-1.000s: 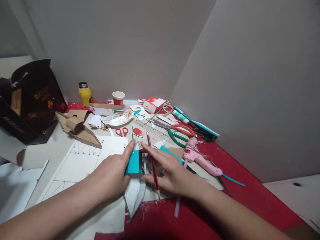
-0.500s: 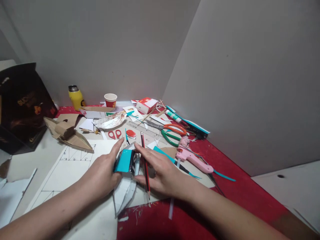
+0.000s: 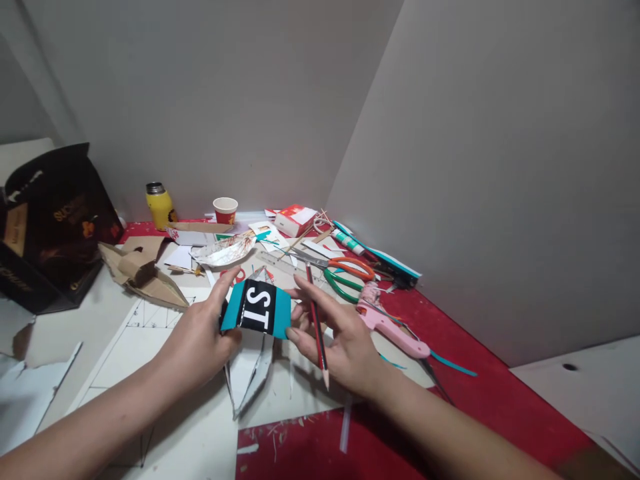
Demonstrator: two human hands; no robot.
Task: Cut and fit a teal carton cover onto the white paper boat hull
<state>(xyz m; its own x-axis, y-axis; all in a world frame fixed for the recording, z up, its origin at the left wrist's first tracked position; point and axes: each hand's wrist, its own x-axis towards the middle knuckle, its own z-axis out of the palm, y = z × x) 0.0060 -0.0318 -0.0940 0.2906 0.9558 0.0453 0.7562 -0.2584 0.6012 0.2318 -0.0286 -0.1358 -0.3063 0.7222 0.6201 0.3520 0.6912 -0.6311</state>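
Note:
A bent piece of printed card (image 3: 258, 308), teal at both ends with white letters on a black band, is held up between my hands. My left hand (image 3: 204, 332) pinches its left end between thumb and fingers. At its right end are the fingertips of my right hand (image 3: 343, 340), which also keeps a red-and-black pencil (image 3: 319, 333) across the fingers, point toward me. Below the card lies a white, pointed boat-shaped paper model (image 3: 246, 383), partly hidden by it. Red-handled scissors (image 3: 240, 275) sit just beyond my left fingers.
A pink glue gun (image 3: 395, 333) and large scissors with orange and green handles (image 3: 353, 269) lie to the right. Further back stand a yellow bottle (image 3: 160, 208) and a paper cup (image 3: 225, 211). At left are a brown cardboard boat (image 3: 143, 277) and a dark box (image 3: 55, 233).
The card has been lifted off the white model and turned, so its lettered band now faces up. My right hand has moved right, still with the pencil.

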